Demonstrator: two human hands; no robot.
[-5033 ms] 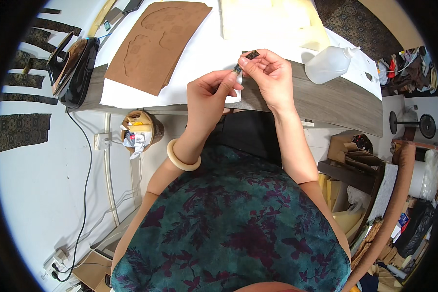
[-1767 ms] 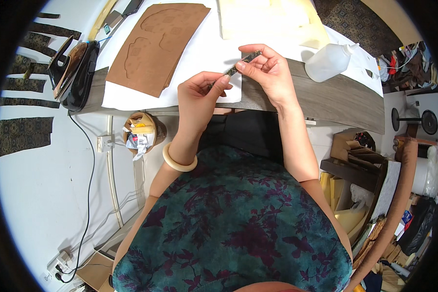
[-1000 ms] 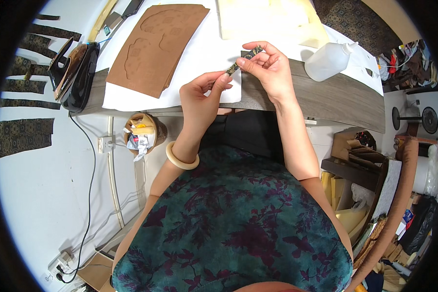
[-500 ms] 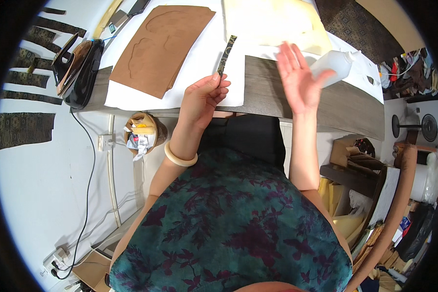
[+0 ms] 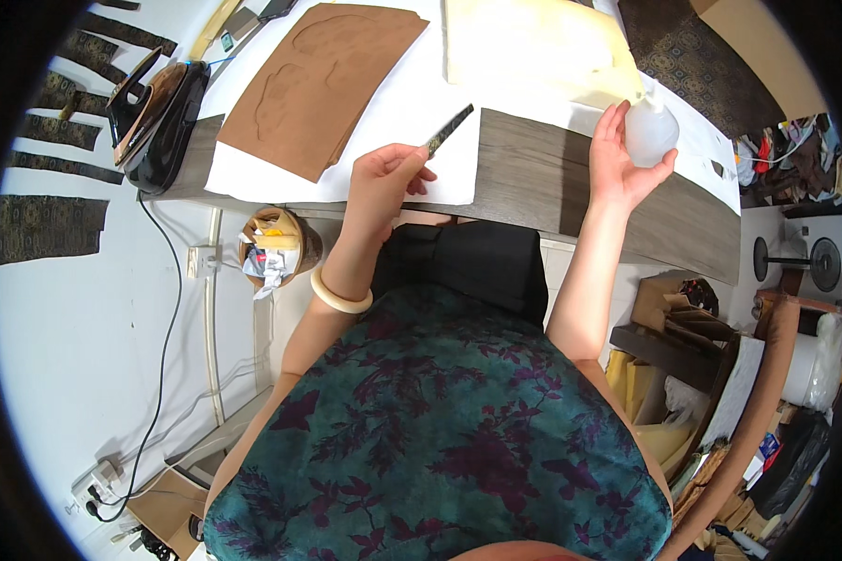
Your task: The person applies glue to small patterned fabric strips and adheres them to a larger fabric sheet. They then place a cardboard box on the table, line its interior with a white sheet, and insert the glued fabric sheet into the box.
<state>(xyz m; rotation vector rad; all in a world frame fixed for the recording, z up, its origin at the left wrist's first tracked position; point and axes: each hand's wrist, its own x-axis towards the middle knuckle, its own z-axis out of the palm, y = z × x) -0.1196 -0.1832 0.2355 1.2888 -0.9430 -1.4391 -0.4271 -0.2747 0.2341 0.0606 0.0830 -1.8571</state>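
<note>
My left hand (image 5: 390,180) pinches a narrow, dark patterned fabric strip (image 5: 451,130) between thumb and fingers. The strip points up and to the right over white paper (image 5: 365,178). My right hand (image 5: 619,168) is palm up at the right side of the table, its fingers and thumb on either side of a translucent white squeeze bottle (image 5: 653,140). The bottle's nozzle is toward the far side. A stack of brown sheets (image 5: 318,93) with curved outlines lies on the paper to the left. Pale yellow sheet material (image 5: 533,47) lies at the back.
A black iron on its base (image 5: 164,131) stands at the table's left end, its cord hanging down. Below the table edge is a waste bin (image 5: 281,252). Dark patterned pieces (image 5: 51,229) hang on the left wall. Shelves with scraps (image 5: 683,327) stand at right.
My right hand has moved right, and the bottle has turned from leaning right to nozzle pointing away. The strip in my left hand has tilted further right. The view has shifted slightly.
</note>
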